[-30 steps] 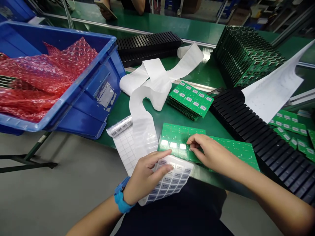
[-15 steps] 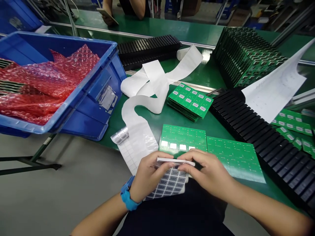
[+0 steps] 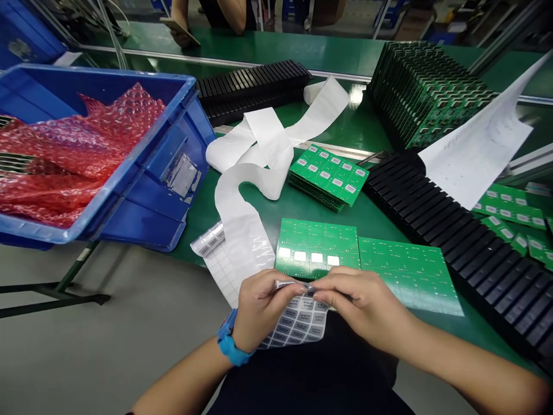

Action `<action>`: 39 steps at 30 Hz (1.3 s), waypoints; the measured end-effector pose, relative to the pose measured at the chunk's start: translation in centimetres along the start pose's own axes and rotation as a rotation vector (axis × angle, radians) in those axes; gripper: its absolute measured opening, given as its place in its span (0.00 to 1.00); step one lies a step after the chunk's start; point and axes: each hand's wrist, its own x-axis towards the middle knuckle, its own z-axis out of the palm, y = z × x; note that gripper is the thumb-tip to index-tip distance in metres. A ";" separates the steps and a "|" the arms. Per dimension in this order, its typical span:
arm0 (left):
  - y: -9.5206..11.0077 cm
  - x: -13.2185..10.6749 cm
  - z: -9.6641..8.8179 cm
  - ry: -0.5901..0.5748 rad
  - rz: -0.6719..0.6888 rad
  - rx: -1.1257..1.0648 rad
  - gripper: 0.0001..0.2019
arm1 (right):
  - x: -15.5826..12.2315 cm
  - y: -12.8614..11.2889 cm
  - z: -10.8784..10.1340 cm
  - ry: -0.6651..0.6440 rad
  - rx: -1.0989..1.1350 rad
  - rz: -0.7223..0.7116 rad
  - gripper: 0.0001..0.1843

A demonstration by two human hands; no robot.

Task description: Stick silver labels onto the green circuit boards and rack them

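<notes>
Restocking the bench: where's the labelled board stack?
In the head view, the labelled stack sits right of the white liner, just above the flat boards.

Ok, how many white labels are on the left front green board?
4, in a row along the front edge of the board: leftmost label, second label, third label, rightmost label. The left hand and right hand may hide more.

left hand (image 3: 260, 306), right hand (image 3: 365, 305), both pinching, close together
</notes>
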 end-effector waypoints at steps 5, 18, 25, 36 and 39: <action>0.2 0.1 0.2 -0.012 0.008 0.023 0.04 | -0.5 0.1 -0.5 0.057 -0.013 0.009 0.13; 0.7 0.1 0.7 -0.354 -0.047 -0.001 0.06 | 0.3 3.9 -6.0 0.021 -0.216 0.322 0.11; 0.5 0.1 1.4 -0.419 -0.122 0.082 0.08 | 0.6 4.4 -5.2 0.025 -0.318 0.293 0.10; 0.7 0.1 0.9 -0.413 -0.193 0.074 0.09 | -1.9 5.1 -6.1 0.138 -0.319 0.170 0.08; 1.6 0.0 0.7 -0.441 -0.253 0.013 0.12 | -2.6 5.0 -6.7 -0.008 -0.168 0.206 0.07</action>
